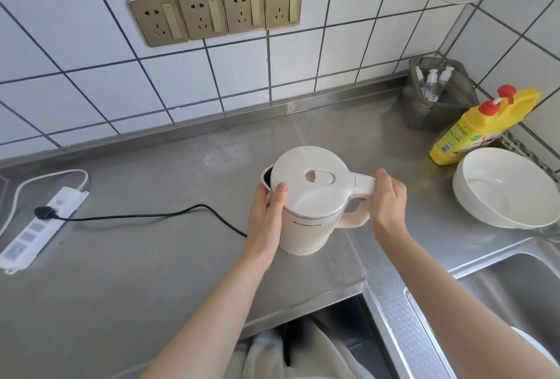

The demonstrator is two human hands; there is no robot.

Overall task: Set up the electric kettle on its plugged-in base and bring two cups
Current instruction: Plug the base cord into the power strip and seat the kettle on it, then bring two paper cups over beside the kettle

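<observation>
A cream electric kettle (306, 215) stands upright in the middle of the steel counter (151, 257), its lid (309, 181) down and the spout showing at the left. My left hand (268, 212) grips the kettle's left side, thumb on the lid's edge. My right hand (389, 200) pinches the top of the handle at the lid hinge. A black cord (151, 216) runs from behind my left hand to a plug in a white power strip (42, 224) at the left. The base is hidden under the kettle. No cups are in view.
Stacked white bowls (506, 187) sit at the right beside a yellow detergent bottle (472, 127) and a grey holder with small bottles (436, 91). A sink (500, 287) lies at the lower right. Several gold wall sockets (215, 12) are on the tiled wall.
</observation>
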